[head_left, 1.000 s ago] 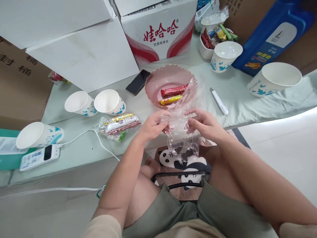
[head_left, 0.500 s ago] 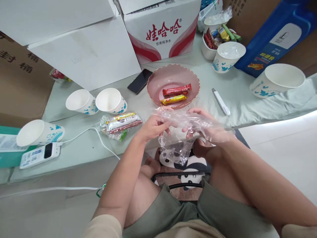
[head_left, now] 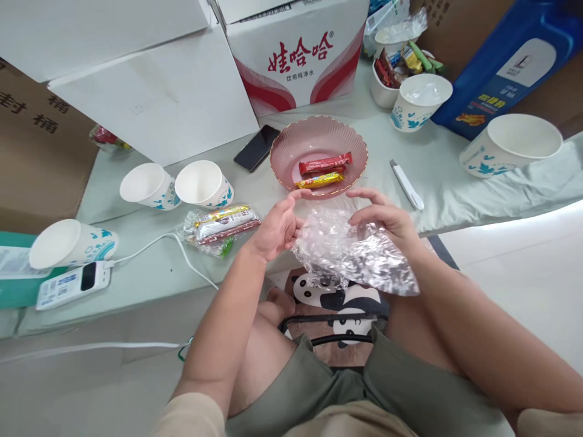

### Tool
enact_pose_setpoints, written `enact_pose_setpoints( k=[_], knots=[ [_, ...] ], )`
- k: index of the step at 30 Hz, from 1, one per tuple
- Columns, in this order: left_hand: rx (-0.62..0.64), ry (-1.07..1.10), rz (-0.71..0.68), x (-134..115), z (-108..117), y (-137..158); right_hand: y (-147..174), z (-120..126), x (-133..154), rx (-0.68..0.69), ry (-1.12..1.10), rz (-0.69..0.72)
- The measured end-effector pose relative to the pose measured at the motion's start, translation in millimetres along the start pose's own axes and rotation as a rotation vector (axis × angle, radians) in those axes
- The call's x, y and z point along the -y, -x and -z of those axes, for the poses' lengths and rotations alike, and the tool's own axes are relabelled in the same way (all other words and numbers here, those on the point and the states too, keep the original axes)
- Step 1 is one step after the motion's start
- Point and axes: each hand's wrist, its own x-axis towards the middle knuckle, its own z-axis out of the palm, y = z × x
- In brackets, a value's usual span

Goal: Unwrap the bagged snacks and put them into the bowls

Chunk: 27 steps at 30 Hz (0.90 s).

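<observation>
Between my hands is a crumpled clear plastic bag [head_left: 339,249], held at the table's front edge above my lap. My left hand [head_left: 280,227] cups its left side, palm turned inward and fingers partly curled. From the right, my right hand [head_left: 385,218] presses on the bag with bent fingers, its index finger stretched forward. Just beyond my fingertips stands a pink ribbed bowl [head_left: 319,136] with a gold rim. Inside it lie a red-wrapped snack bar [head_left: 325,164] and a yellow-wrapped snack bar [head_left: 319,181].
Wrapped snacks [head_left: 223,227] lie left of my hands, near a paper cup [head_left: 204,185] and a white cable. A phone [head_left: 256,149] lies behind. To the right are a utility knife [head_left: 406,185], more paper cups and a blue jug [head_left: 501,79]. Boxes [head_left: 296,60] line the back.
The plastic bag, stretched out across both hands before, is now bunched into a loose crumple between them. My fingers have spread and my hands cup it from both sides. The bowl stays put.
</observation>
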Motion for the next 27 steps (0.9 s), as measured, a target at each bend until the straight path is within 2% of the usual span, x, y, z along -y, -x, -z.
enact_pose_setpoints(
  k=[4, 9, 13, 16, 19, 21, 24, 27],
  knots=[
    [0.038, 0.039, 0.151, -7.0, -3.7, 5.3, 2.3, -0.7, -6.9, 0.086, 0.181, 0.091],
    [0.035, 0.037, 0.213, -8.6, -7.8, 8.5, 3.1, -4.4, -12.8, 0.123, 0.254, 0.151],
    [-0.002, -0.009, 0.110, -6.1, -10.9, 8.5, 3.1, -5.5, -9.0, 0.116, 0.272, 0.128],
    [-0.076, -0.071, -0.013, -5.9, -11.2, 8.5, 2.8, -0.2, -6.1, 0.001, 0.256, 0.103],
    [-0.141, -0.038, -0.113, -7.1, -9.5, 7.5, 2.6, 7.2, -6.6, -0.150, 0.138, -0.033],
    [-0.197, -0.030, -0.150, -7.7, -9.2, 5.7, 3.0, 11.0, -7.6, -0.176, 0.070, -0.107],
    [-0.302, -0.043, -0.169, -7.4, -9.9, 1.5, 4.4, 15.2, -6.7, -0.123, 0.086, -0.093],
    [-0.376, -0.011, -0.189, -6.9, -8.2, -1.4, 6.5, 20.2, -3.5, 0.051, 0.051, -0.018]
  ],
)
